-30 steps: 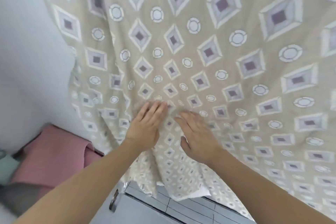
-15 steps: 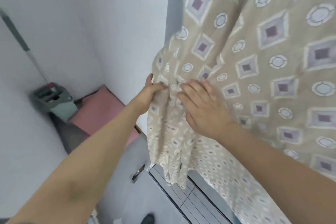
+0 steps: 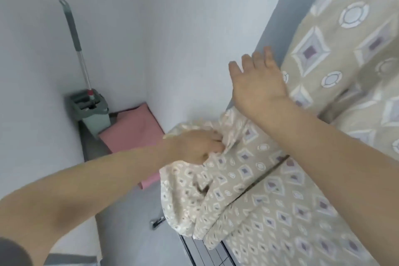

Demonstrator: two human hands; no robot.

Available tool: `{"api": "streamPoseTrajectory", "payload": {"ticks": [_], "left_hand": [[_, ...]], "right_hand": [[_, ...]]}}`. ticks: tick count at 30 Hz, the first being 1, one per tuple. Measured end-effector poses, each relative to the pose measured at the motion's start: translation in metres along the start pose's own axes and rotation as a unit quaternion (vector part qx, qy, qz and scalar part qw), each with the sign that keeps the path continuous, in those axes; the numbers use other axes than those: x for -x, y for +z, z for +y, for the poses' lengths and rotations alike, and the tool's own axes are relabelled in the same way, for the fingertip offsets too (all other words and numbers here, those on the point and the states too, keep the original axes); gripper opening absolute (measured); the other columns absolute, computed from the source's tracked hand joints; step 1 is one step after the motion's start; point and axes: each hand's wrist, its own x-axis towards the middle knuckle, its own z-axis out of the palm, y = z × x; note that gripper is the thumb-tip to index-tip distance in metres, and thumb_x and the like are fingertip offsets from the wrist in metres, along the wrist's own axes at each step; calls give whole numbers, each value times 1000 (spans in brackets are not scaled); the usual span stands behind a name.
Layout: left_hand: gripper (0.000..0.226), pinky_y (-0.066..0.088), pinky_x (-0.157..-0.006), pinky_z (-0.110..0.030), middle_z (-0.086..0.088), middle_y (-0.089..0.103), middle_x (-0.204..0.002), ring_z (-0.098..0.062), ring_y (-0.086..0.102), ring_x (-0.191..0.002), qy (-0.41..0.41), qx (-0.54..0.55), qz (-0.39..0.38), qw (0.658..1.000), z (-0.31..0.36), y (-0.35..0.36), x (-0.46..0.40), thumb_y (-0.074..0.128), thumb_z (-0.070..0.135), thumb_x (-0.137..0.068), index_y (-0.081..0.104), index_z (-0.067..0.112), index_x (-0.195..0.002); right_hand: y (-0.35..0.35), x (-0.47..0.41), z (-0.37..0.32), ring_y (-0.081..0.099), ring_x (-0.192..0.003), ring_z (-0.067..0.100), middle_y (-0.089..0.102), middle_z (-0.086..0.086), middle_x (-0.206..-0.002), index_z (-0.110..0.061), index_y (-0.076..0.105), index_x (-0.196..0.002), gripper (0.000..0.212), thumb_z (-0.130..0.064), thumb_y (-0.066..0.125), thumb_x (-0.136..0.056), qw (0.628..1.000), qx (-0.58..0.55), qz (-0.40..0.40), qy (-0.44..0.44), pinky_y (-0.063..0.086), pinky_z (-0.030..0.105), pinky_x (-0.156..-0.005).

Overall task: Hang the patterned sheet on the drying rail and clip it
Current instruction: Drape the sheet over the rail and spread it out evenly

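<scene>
gathering the sheet [image 3: 269, 190] edge: left hand [image 3: 194, 147] clenched on cloth, right hand [image 3: 257, 84] released at 1 o'clock; clipping remains, no clip visible.

Pale white walls [image 3: 172, 28] meet in a corner, and right in that corner sits a green mop bucket [image 3: 91, 112], its mop handle [image 3: 76, 43] leaning up the wall. Just beside the bucket, a pink cushion [image 3: 133, 131] lies on the grey floor [image 3: 129, 233], soft even light all round.
</scene>
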Motion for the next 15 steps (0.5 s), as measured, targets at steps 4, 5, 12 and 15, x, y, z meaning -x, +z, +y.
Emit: {"api": "streamPoseTrajectory", "payload": {"ticks": [4, 5, 12, 15], "left_hand": [[24, 47, -89, -33, -1, 66, -112, -21, 60, -105, -268, 303, -242, 882, -11, 31, 15, 53, 18, -86, 70, 15, -103], [22, 48, -90, -35, 2, 66, -109, -18, 60, -102, -323, 353, -116, 870, -20, 33, 14, 52, 20, -86, 70, 19, -98], [60, 30, -104, -40, 2, 58, -128, -20, 51, -120, -330, 675, 52, 657, -43, 26, -37, 54, 47, -78, 55, 21, -133], [60, 40, -103, -43, -10, 68, -113, -35, 61, -112, -301, 765, 67, 565, -41, 20, -49, 42, 60, -91, 67, 13, -119]], "right_hand": [[0, -9, -2, 52, -120, 26, 62, 6, -125, -17, 57, -122, 34, -16, 43, -90, 989, 57, -134, 3, 15, 51, -115], [2, -8, -3, 48, -124, 28, 59, 5, -128, -20, 58, -122, 35, -19, 42, -91, 981, 82, -177, 9, 13, 52, -115], [5, -21, 5, 45, -78, 19, 42, -5, -74, -18, 41, -70, 22, -20, 40, -92, 943, -112, -312, 34, 40, 31, -81], [9, -26, 11, 40, -61, 15, 39, -3, -69, -16, 36, -66, 25, -11, 39, -91, 936, -171, -302, 59, 37, 28, -74]]}}
